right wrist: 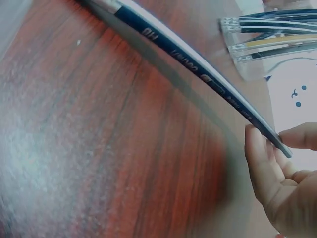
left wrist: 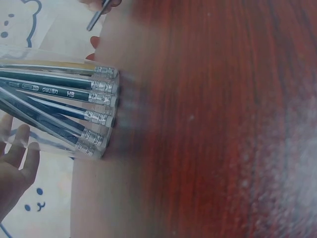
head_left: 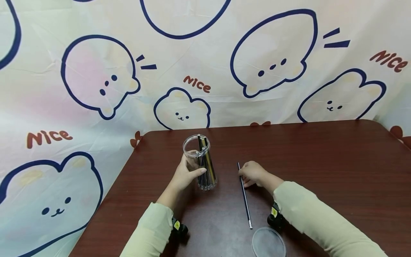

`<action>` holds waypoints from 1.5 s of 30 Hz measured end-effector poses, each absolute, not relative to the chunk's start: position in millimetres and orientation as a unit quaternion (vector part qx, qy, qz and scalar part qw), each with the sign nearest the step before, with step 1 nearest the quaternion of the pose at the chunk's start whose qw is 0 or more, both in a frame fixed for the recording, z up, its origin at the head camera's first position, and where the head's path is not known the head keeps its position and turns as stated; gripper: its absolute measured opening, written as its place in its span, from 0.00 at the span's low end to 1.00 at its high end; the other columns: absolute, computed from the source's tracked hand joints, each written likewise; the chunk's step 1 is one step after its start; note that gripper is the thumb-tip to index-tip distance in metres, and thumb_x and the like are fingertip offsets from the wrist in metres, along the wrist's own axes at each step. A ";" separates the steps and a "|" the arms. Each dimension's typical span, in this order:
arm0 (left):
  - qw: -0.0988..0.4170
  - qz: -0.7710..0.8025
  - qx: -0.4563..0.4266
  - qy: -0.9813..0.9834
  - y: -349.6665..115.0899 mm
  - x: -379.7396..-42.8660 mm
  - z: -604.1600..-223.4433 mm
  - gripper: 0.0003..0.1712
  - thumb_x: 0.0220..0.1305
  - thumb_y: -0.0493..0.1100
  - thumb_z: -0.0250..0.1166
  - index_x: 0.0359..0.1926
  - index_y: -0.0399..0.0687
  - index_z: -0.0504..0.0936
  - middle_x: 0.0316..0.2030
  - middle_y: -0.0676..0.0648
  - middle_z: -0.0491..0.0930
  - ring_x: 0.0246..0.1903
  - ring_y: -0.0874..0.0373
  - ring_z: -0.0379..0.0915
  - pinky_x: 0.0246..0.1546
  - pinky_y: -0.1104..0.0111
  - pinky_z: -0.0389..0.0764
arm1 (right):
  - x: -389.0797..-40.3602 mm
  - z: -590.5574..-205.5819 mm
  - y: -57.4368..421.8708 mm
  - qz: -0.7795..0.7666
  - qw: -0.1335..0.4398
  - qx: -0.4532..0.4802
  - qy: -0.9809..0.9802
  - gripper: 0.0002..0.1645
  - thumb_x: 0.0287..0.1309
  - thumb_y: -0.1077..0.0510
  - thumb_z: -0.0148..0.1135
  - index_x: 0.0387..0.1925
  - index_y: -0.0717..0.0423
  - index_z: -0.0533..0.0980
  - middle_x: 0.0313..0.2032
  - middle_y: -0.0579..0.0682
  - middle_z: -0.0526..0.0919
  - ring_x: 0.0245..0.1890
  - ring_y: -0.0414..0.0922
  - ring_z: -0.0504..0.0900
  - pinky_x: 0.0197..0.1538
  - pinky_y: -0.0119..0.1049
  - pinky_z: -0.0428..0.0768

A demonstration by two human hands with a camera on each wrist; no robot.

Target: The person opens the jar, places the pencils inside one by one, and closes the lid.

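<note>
A clear, round-mouthed jar [head_left: 190, 155] stands in the middle of the head view, with several dark pencils [head_left: 210, 169] and a gold one inside. The pencils' metal-banded eraser ends [left wrist: 103, 99] sit at the jar's bottom. My left hand [head_left: 184, 175] grips the jar from its left side, thumb across the front. To the right of it, my right hand [head_left: 254, 174] pinches a dark blue pencil [head_left: 245, 201] near its upper end, between thumb and fingers. This pencil slants down toward me, its eraser end nearest. "HB" shows on its barrel [right wrist: 198, 72] in the right wrist view.
A round translucent lid [head_left: 269, 243] lies on the brown wood-grain table [head_left: 337, 171], just beyond the pencil's eraser end. Behind the table hangs a pale cloth [head_left: 221, 103] printed with cartoon bears. Each wrist wears a small black camera [head_left: 275, 216].
</note>
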State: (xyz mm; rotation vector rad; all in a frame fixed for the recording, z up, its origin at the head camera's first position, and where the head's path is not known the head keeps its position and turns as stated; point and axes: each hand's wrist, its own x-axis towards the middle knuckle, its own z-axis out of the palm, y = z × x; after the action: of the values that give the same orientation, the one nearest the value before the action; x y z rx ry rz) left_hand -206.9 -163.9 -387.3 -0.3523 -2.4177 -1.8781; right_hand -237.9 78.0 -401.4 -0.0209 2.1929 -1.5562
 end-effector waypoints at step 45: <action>0.022 -0.589 -0.096 -0.802 -155.0 -189.9 -360.3 0.34 0.48 0.34 0.62 0.56 0.43 0.57 0.35 0.46 0.65 0.35 0.56 0.62 0.37 0.66 0.64 | -248.2 -300.3 86.5 -0.728 0.068 -0.054 0.680 0.29 0.53 0.71 0.46 0.57 0.59 0.52 0.29 0.55 0.67 0.22 0.47 0.77 0.26 0.37 0.76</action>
State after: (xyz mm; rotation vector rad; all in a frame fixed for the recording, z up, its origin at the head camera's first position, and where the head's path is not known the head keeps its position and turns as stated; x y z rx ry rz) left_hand -189.9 -155.0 -360.3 -0.2970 -2.4855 -1.8241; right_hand -248.2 86.5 -300.3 -0.1638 2.0465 -2.1939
